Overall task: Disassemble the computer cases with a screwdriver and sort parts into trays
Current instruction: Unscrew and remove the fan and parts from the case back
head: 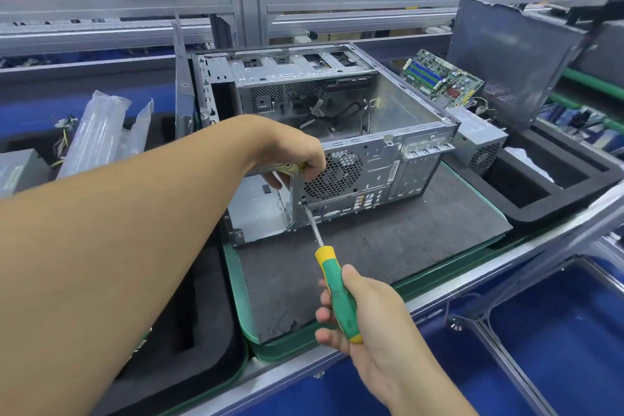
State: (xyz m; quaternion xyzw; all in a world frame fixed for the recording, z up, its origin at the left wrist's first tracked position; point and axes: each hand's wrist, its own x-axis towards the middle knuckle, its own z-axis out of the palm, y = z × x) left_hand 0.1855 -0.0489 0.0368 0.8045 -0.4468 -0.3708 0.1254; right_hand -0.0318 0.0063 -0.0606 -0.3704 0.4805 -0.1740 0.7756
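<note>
An open grey metal computer case (388, 118) lies on its side on a dark mat (388, 246), its rear panel with the fan grille facing me. My left hand (297, 159) grips the case's upper rear corner edge. My right hand (364, 314) holds a green and yellow screwdriver (337, 294) by the handle. Its shaft tip meets the rear panel just below the left of the fan grille. Loose black cables lie inside the case.
A black foam tray (574, 186) at the right holds a power supply (479, 142), a motherboard (442, 78) and a grey side panel (513, 57). Another foam tray (202, 314) at the left holds plastic bags (98, 135). Blue bins (557, 331) sit below the bench edge.
</note>
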